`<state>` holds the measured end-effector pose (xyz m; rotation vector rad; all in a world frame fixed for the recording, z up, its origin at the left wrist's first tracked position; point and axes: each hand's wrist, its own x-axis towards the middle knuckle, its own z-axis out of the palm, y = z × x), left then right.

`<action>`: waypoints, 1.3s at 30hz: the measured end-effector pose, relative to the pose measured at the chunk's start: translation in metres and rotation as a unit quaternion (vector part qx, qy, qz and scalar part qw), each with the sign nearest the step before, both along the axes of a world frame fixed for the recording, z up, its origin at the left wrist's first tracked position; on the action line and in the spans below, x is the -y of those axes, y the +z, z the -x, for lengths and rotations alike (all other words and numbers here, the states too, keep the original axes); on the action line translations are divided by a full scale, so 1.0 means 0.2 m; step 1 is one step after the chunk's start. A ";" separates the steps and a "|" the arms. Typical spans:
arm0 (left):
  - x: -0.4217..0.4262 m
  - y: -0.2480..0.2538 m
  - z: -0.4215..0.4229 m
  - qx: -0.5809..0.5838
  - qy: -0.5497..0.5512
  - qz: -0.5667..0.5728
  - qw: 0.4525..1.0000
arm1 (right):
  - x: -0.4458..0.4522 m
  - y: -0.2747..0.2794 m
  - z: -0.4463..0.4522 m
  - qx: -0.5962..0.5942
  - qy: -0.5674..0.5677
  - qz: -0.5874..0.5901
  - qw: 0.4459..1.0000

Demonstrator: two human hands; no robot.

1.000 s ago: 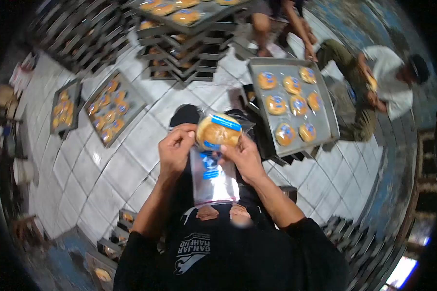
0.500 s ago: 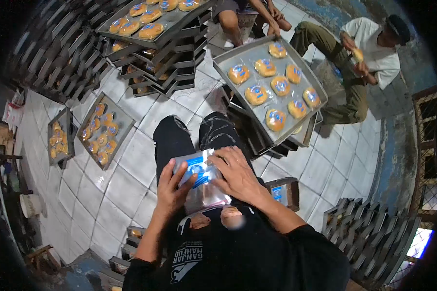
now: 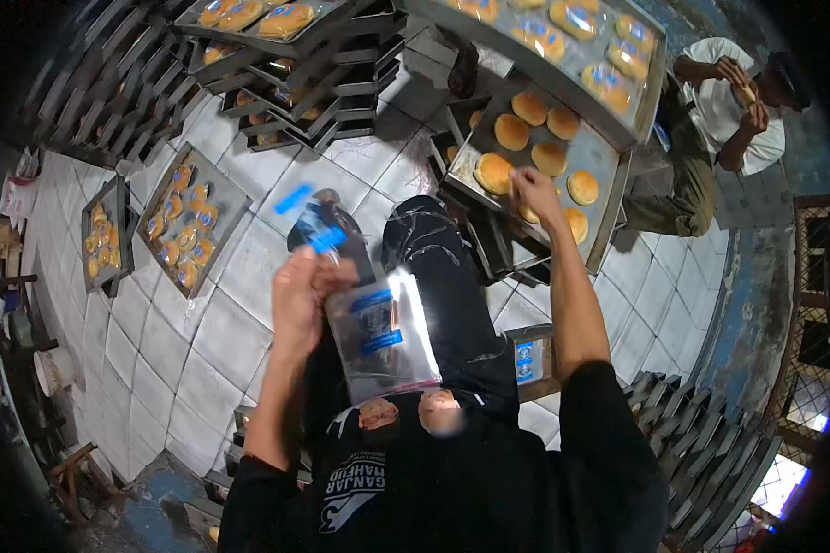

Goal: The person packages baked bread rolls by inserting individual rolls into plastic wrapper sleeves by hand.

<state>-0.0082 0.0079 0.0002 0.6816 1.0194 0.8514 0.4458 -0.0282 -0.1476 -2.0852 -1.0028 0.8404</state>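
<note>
My left hand (image 3: 297, 295), blurred by motion, is closed on a clear plastic bag (image 3: 321, 230) with blue print, held up over my left knee. A pile of the same printed bags (image 3: 358, 343) lies on my lap. Out to the right, my right hand (image 3: 537, 195) has its fingers closed at the edge of a round golden bun (image 3: 493, 172). That bun is at the near left of a metal tray (image 3: 599, 180) holding several unwrapped buns (image 3: 549, 158).
Above that tray is a tilted tray (image 3: 650, 118) of wrapped buns. Stacked trays (image 3: 346, 124) rise at upper left. Two trays of wrapped buns (image 3: 186, 241) lie on the tiled floor. A box of bags (image 3: 530, 362) sits beside my right thigh. Another person (image 3: 738, 101) sits at right.
The tray of wrapped buns has moved up and away, uncovering the unwrapped buns. My left hand has lifted a bag off the pile; my right hand has moved from the pile to a bun.
</note>
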 end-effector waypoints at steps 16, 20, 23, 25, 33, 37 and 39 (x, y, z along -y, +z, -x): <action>-0.10 0.02 -0.04 0.077 -0.006 0.000 0.997 | -0.12 0.21 0.16 -0.088 -0.010 -0.031 0.996; -0.23 0.06 -0.07 0.133 0.050 0.038 0.989 | 0.08 0.76 0.63 -0.455 0.041 -0.235 0.858; -0.36 -0.12 -0.09 0.174 0.077 0.094 0.977 | 0.17 1.04 1.06 -0.390 0.115 -0.170 0.898; -0.37 -0.16 -0.12 0.146 0.090 0.127 0.977 | 0.25 1.15 1.30 -0.062 0.239 -0.241 0.939; -0.11 0.14 -0.08 0.232 -0.060 0.172 0.955 | 0.16 1.00 1.38 0.256 0.336 -0.445 0.790; -0.04 0.06 0.05 0.264 0.011 0.131 0.955 | 0.16 1.02 1.59 0.292 0.332 -0.362 0.820; -0.12 -0.04 0.18 0.339 0.006 0.160 0.927 | 0.20 0.92 1.73 0.145 0.384 -0.333 0.849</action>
